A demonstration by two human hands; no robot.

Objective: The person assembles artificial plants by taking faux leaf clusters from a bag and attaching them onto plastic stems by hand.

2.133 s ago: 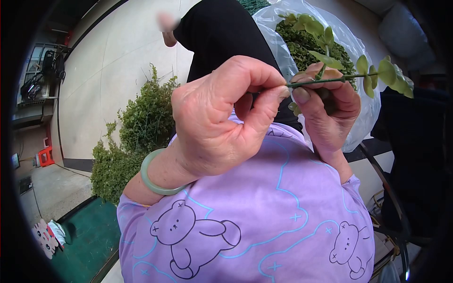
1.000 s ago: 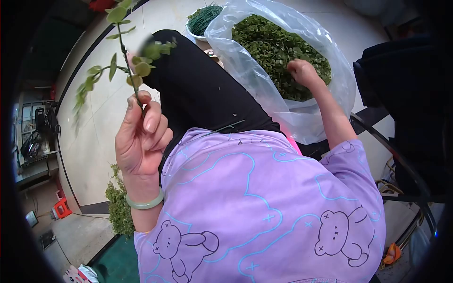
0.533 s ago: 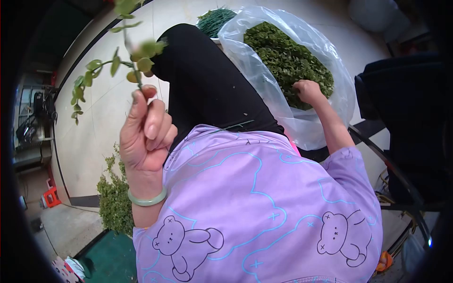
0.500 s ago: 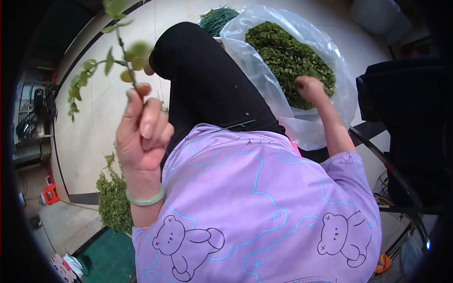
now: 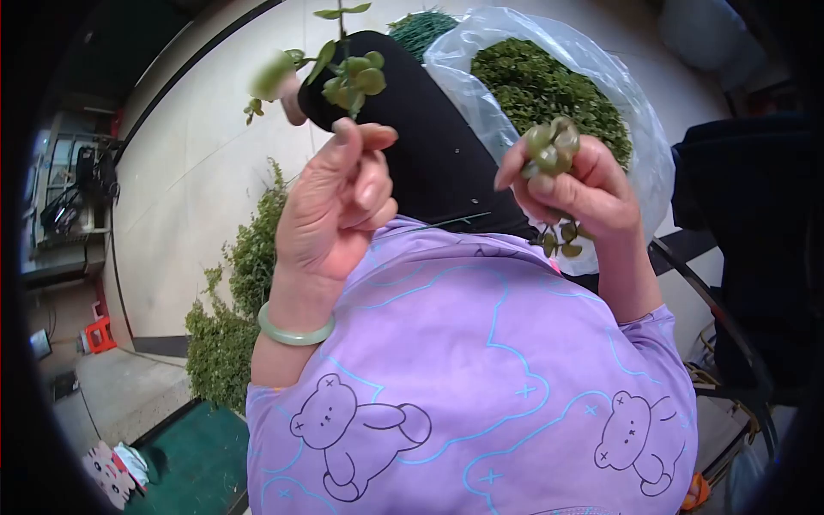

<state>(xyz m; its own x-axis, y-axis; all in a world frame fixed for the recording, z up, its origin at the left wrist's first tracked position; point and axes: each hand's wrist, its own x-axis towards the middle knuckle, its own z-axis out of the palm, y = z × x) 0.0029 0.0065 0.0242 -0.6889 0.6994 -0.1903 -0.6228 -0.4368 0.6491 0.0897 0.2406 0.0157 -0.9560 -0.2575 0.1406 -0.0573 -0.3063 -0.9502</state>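
Observation:
Between the thumb and forefinger of my left hand (image 5: 330, 202) I pinch a green leafy sprig (image 5: 354, 81) by its lower stem; its leaves spread above the fingers, partly blurred. My right hand (image 5: 592, 189) is closed on a small bunch of rounded green leaves (image 5: 552, 148), with a few more leaves hanging below the palm. The two hands are apart, both raised over my lap. Behind my right hand stands a clear plastic bag (image 5: 455, 64) holding a heap of small green leaf pieces (image 5: 549, 86). A thin green stem (image 5: 455, 218) lies across my lap.
A bundle of green stems (image 5: 421, 33) lies beyond my knee, beside the bag. On the left, a pile of leafy branches (image 5: 227, 335) stands near a green surface (image 5: 193, 455). A dark chair-like object (image 5: 738, 240) is at the right, with a red stool (image 5: 99, 335) far left.
My right hand has come out of the bag toward my left hand and now holds a bunch of leaves. My left hand has moved right with the sprig.

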